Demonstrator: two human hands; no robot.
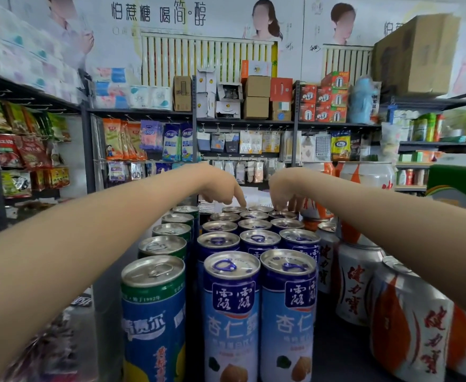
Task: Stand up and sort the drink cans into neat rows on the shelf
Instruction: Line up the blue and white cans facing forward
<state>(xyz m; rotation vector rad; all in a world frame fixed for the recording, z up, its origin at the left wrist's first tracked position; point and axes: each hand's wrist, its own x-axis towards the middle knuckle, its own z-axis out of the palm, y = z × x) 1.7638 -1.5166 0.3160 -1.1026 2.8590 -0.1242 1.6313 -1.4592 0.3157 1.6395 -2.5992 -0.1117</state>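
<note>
Blue cans (pixel 255 224) stand upright, back row directly below both grips. Left grip (pixel 221 190) touches a lid (pixel 234 209), holding nothing; right grip (pixel 285 191): hold indeterminate.

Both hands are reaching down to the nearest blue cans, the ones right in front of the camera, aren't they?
Not quite. The head view shows the left hand and the right hand reaching down to the farthest blue cans, at the back of the rows, not the ones right in front of the camera.
</note>
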